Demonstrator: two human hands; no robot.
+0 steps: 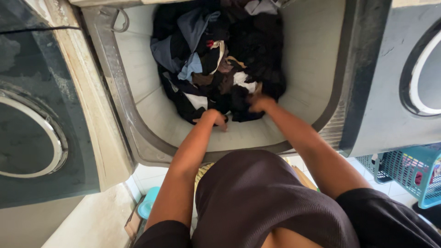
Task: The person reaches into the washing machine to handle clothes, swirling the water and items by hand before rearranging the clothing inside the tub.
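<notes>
While you lean over the open top of the washing machine tub [138, 82], both of your arms reach down into it from the near rim, which puts the load within reach without your having to bend further. To the far left sits a neighbouring machine with a dark glass lid [32, 133] lying shut, its dusty cream edge pressed close against the grey frame of the open one. Your left hand [215, 117] rests low at the near edge of the pile of clothes [216, 64], fingers curled downward against the dark fabric; whether they have closed on a garment cannot be told, since the cloth hides the fingertips. The pile itself, a tangle of black, navy, pale blue, brown and white pieces, lies heaped toward the back and middle of the tub, leaving the pale near wall bare. Your right hand [259, 102] is pushed into the black cloth just right of centre, blurred and partly buried, so its grip cannot be judged either. Further right stands a third machine with a round lid [422, 73], and below it, on the tiled floor, a teal laundry basket [413, 172] sits close by.
</notes>
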